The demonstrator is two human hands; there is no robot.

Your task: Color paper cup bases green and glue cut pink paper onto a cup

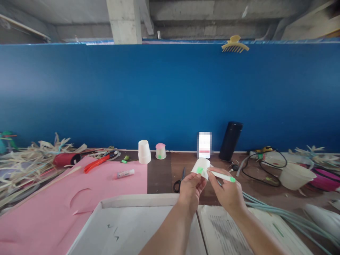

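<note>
My left hand (pixel 190 186) is closed around a small white paper cup (pixel 201 165), held tipped on its side above the brown table. A green patch (pixel 199 170) shows on the cup's wall near my thumb. My right hand (pixel 225 189) grips a white marker with a green end (pixel 221 175), its tip against the cup. Both hands are close together, just beyond a white box (pixel 127 205) and printed sheets (pixel 225 230).
A pink sheet (pixel 53 205) carries a glue stick (pixel 124 173) and red pliers (pixel 97 163). Upturned white cup (pixel 144 151), small pink-topped cup (pixel 160 151), scissors (pixel 180 180), black bottle (pixel 230 141), white bowl (pixel 296 175), cables and straw scraps lie before the blue wall.
</note>
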